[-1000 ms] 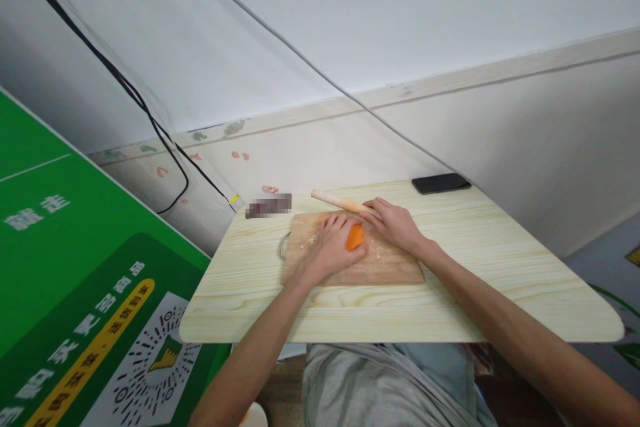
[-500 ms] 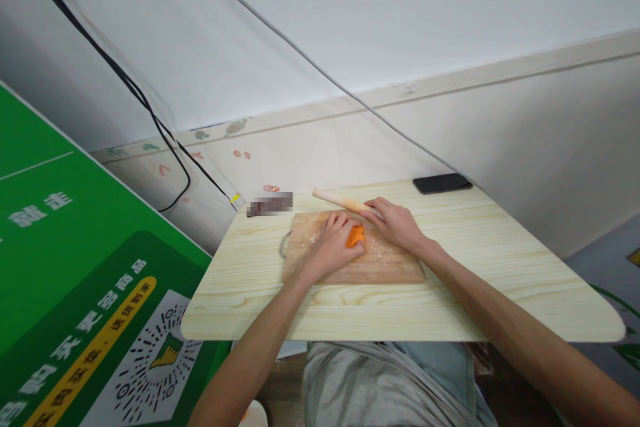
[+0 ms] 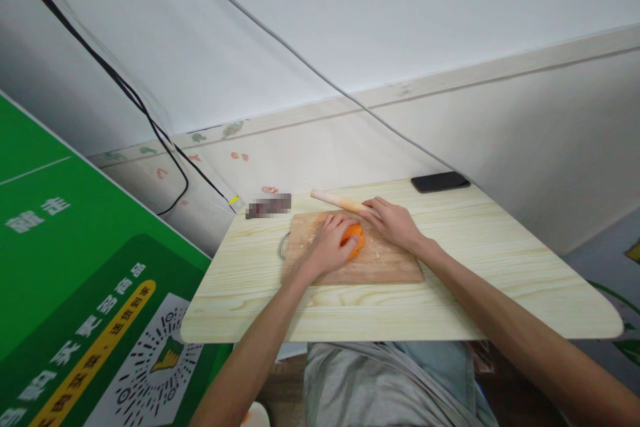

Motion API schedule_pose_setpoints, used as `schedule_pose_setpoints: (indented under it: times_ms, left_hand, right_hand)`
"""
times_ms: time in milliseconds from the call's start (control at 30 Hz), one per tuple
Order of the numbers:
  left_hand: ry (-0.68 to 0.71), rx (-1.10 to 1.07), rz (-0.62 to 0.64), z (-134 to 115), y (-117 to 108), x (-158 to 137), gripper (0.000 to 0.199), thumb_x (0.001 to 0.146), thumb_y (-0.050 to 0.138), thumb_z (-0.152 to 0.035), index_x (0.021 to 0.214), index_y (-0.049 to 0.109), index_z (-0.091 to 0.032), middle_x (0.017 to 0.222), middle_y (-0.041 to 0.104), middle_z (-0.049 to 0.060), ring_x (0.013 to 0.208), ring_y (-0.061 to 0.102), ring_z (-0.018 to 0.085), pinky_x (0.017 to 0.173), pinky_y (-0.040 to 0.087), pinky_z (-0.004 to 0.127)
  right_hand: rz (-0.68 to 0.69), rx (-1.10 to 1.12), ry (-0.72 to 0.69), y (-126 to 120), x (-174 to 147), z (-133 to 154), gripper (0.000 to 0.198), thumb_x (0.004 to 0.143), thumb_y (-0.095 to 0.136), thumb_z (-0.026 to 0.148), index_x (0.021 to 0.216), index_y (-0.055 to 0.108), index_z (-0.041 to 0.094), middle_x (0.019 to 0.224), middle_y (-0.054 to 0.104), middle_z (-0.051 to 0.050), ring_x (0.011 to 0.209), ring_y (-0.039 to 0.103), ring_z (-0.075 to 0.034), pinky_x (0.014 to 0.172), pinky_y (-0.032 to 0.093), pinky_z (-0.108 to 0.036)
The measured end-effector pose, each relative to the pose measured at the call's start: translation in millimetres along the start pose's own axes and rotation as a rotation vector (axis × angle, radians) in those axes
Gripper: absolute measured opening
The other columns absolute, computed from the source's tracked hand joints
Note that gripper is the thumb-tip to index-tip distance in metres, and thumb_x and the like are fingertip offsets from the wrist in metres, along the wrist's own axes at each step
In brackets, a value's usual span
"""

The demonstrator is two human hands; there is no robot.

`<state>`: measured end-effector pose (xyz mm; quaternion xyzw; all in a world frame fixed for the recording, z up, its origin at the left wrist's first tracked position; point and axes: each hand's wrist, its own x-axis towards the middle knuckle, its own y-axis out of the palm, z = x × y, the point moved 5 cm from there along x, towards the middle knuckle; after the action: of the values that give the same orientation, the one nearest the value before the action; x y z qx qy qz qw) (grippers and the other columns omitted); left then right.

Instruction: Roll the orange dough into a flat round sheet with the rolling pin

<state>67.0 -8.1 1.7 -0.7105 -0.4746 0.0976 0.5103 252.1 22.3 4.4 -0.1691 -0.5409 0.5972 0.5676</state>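
Observation:
An orange piece of dough (image 3: 355,236) rests on a wooden cutting board (image 3: 385,271) dusted with white flour. My left hand (image 3: 331,244) curves over the dough's left side, the thumb on its near side, and covers part of it. In my right hand (image 3: 397,223) is the end of a wooden rolling pin (image 3: 336,199), its fingers closed round it. The pin slants up to the left across the board's far edge, its middle stained orange. Some of the pin's near end is hidden by the fingers.
The board lies on a pale wood-grain table (image 3: 250,307). A black phone (image 3: 440,182) is at the back right, and a blurred-out dark object (image 3: 270,205) at the back left. A wall stands behind; a green printed panel (image 3: 105,213) rises on the left.
More of the orange dough now shows, rounder, beside my left thumb, as that hand has shifted on it. My right hand keeps the rolling pin in nearly the same place.

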Motion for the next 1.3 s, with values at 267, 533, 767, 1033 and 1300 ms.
schedule_pose_setpoints:
  times_ms: [267, 533, 767, 1033, 1300]
  left_hand:
    - [0.011, -0.019, -0.049, -2, -4, 1, 0.021, 0.100, 0.058, -0.020, 0.115, 0.073, -0.022, 0.123, 0.075, 0.008, 0.121, 0.064, 0.026, 0.115, 0.049, 0.044]
    - [-0.004, 0.082, 0.038, 0, 1, -3, 0.026, 0.104, 0.058, -0.029, 0.127, 0.070, -0.025, 0.132, 0.070, 0.006, 0.129, 0.058, 0.027, 0.119, 0.043, 0.046]
    - [0.005, 0.072, 0.044, -8, -2, -6, 0.030, 0.112, 0.043, -0.029, 0.128, 0.068, -0.025, 0.133, 0.069, 0.006, 0.128, 0.057, 0.025, 0.118, 0.042, 0.045]
    - [-0.125, 0.194, -0.019, -17, 4, 1, 0.034, 0.094, 0.071, -0.036, 0.126, 0.068, -0.025, 0.126, 0.070, 0.007, 0.125, 0.058, 0.031, 0.114, 0.044, 0.049]
    - [-0.128, 0.173, -0.047, -12, 9, 3, 0.028, 0.088, 0.072, -0.028, 0.116, 0.068, -0.025, 0.121, 0.069, 0.006, 0.122, 0.058, 0.031, 0.111, 0.043, 0.046]
  right_hand:
    - [-0.006, -0.006, -0.001, 0, 0, 0, 0.034, 0.111, 0.050, 0.046, 0.127, 0.070, 0.024, 0.122, 0.078, -0.009, 0.099, 0.076, -0.026, 0.078, 0.051, -0.033]
    - [-0.009, -0.011, 0.004, 0, -1, 0, 0.035, 0.111, 0.049, 0.047, 0.127, 0.069, 0.023, 0.123, 0.078, -0.010, 0.099, 0.076, -0.027, 0.078, 0.051, -0.034]
    - [0.000, -0.005, 0.014, -2, 0, 2, 0.033, 0.111, 0.050, 0.045, 0.126, 0.069, 0.023, 0.122, 0.078, -0.009, 0.100, 0.076, -0.026, 0.078, 0.050, -0.033]
    - [0.000, 0.000, 0.004, -1, 1, 1, 0.034, 0.111, 0.050, 0.045, 0.125, 0.070, 0.021, 0.121, 0.079, -0.009, 0.099, 0.076, -0.026, 0.078, 0.051, -0.033]
    - [-0.005, -0.008, -0.003, 0, 1, 0, 0.035, 0.111, 0.050, 0.046, 0.126, 0.070, 0.021, 0.121, 0.078, -0.010, 0.099, 0.076, -0.027, 0.078, 0.050, -0.034]
